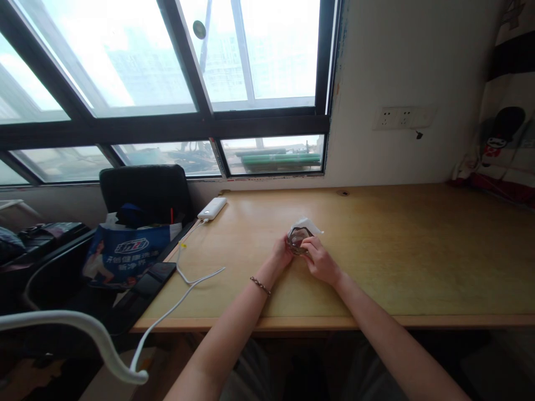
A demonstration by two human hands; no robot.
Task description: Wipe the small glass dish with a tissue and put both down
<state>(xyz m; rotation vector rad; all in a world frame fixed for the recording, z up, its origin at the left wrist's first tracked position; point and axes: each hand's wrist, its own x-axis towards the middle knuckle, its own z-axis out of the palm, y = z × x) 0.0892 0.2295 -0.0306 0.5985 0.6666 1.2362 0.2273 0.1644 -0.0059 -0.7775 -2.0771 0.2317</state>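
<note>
A small white pouch (pixel 308 224) with a dark, shiny, foil-like inside is held just over the table, its mouth open towards me. My left hand (pixel 282 254) is closed around the pouch's left side, with a braided bracelet on that wrist. At the right edge of the mouth, my right hand (pixel 321 260) is closed, its thumb and fingertips pinched at the rim. Whether those fingertips reach inside the pouch I cannot make out. What the pouch contains is too small and dark to name.
The wooden table (pixel 418 256) stretches far to the right. At its left edge lie a white power bank (pixel 212 209) and a white cable (pixel 200 279). A phone-like black slab (pixel 156 274) is beside it. A blue bag (pixel 131 250) sits on a black chair (pixel 144 184).
</note>
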